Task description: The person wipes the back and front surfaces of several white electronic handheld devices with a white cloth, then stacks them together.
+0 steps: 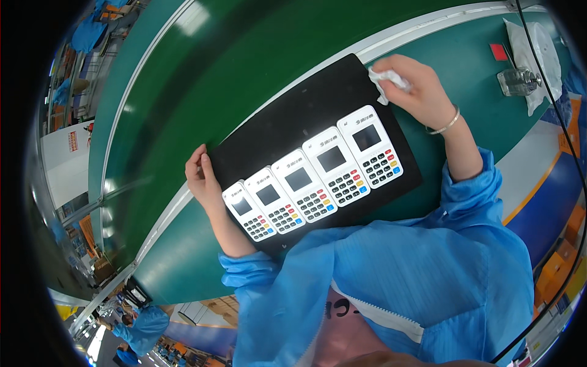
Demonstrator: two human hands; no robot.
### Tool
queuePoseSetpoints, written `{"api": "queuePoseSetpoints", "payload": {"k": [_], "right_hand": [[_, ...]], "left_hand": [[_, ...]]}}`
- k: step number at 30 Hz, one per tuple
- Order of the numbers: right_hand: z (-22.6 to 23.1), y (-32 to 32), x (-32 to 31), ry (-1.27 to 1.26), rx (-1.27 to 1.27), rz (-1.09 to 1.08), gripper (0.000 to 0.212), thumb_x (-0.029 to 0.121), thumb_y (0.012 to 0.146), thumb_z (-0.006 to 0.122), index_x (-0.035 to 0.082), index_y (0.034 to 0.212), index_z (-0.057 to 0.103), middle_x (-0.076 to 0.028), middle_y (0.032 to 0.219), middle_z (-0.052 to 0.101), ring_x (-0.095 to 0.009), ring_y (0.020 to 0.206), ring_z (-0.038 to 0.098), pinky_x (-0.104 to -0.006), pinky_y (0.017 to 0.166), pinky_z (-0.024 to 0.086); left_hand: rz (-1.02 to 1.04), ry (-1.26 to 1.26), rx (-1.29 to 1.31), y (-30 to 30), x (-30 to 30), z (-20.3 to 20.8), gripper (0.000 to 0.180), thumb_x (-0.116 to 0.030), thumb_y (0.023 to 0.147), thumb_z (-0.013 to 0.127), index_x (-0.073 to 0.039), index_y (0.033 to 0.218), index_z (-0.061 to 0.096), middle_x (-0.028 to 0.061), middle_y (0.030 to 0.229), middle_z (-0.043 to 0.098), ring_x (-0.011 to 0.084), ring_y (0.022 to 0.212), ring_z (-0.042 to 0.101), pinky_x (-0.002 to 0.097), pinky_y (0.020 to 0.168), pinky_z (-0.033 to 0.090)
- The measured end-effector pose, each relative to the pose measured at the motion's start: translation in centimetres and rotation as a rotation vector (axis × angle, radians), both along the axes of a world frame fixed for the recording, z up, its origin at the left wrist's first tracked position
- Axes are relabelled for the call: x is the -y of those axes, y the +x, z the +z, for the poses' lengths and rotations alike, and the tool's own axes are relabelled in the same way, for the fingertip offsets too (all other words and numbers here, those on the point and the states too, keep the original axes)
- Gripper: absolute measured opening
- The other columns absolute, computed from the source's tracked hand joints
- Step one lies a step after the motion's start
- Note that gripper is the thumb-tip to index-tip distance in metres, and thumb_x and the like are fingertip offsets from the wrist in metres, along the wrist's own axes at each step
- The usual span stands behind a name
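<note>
A black mat (263, 137) lies tilted on the green worktop. Several white card payment terminals (298, 177) rest on it side by side in a slanting row, screens and keypads facing up. My right hand (416, 85) is closed round a crumpled white wipe (389, 80) at the mat's upper right corner, above the terminals. At the mat's left edge is my left hand (203, 177), its fingers curled and closed on the mat's border, beside the leftmost terminal. Part of its grip is hidden.
Right of the mat, a clear glass bottle (518, 82) stands by a white plastic bag (538, 58) and a red card (498, 52). A dark green conveyor belt (244, 61) runs beyond the worktop's metal rail. A black cable (556, 110) hangs at the right. Another person (143, 330) is at lower left.
</note>
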State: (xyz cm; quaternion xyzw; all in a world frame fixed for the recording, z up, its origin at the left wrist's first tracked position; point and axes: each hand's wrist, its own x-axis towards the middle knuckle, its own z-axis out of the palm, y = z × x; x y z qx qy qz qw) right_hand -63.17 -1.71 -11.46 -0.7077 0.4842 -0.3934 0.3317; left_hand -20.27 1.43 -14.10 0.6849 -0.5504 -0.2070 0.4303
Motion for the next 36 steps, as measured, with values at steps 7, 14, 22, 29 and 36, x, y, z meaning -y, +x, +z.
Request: {"api": "queuePoseSetpoints", "payload": {"k": [7,14,22,29,36], "right_hand": [[0.1,-1.6,-4.2,-0.029,-0.130,0.091,0.019,0.009,0.084,0.065,0.011,0.102,0.068,-0.005,0.089,0.064,-0.023,0.082,0.062,-0.0325,0.070,0.050],[0.0,-1.6,-4.1,-0.173,-0.193,0.167,0.020,0.004,0.082,0.069,0.008,0.101,0.069,-0.007,0.094,0.065,-0.024,0.083,0.062,-0.0320,0.069,0.051],[-0.1,-1.5,-4.3,-0.239,-0.251,0.167,0.025,0.003,0.078,0.068,0.013,0.100,0.068,-0.004,0.095,0.064,-0.023,0.084,0.062,-0.0318,0.067,0.051],[0.4,-1.2,-4.5,-0.302,-0.375,0.155,0.027,0.002,0.072,0.068,0.015,0.096,0.066,-0.001,0.097,0.063,-0.020,0.085,0.061,-0.0307,0.061,0.051],[0.8,-2.1,-4.2,-0.221,-0.151,0.181,0.019,0.003,0.073,0.060,0.011,0.089,0.064,-0.001,0.088,0.062,-0.020,0.084,0.059,-0.0337,0.066,0.051]], "left_hand": [[-0.240,-0.323,0.238,-9.5,-5.1,6.6,0.009,-0.006,0.088,0.060,-0.001,0.095,0.064,0.0106,0.099,0.067,0.0218,0.096,0.061,0.0349,0.085,0.047],[-1.163,-0.184,0.546,-20.5,-8.9,4.6,0.050,-0.023,0.076,0.075,-0.016,0.123,0.064,0.0033,0.136,0.055,0.0215,0.128,0.049,0.0395,0.107,0.038],[-1.189,-0.101,0.617,-20.6,-9.1,4.3,0.049,-0.027,0.079,0.072,-0.020,0.127,0.062,0.0000,0.141,0.051,0.0183,0.133,0.044,0.0389,0.111,0.032],[-1.191,-0.085,0.607,-20.7,-9.0,4.3,0.047,-0.027,0.079,0.073,-0.020,0.125,0.063,0.0002,0.141,0.051,0.0186,0.133,0.044,0.0389,0.111,0.032],[-1.187,-0.078,0.582,-20.5,-9.0,4.3,0.046,-0.026,0.078,0.074,-0.020,0.123,0.064,0.0001,0.141,0.051,0.0186,0.132,0.045,0.0391,0.111,0.031]]}}
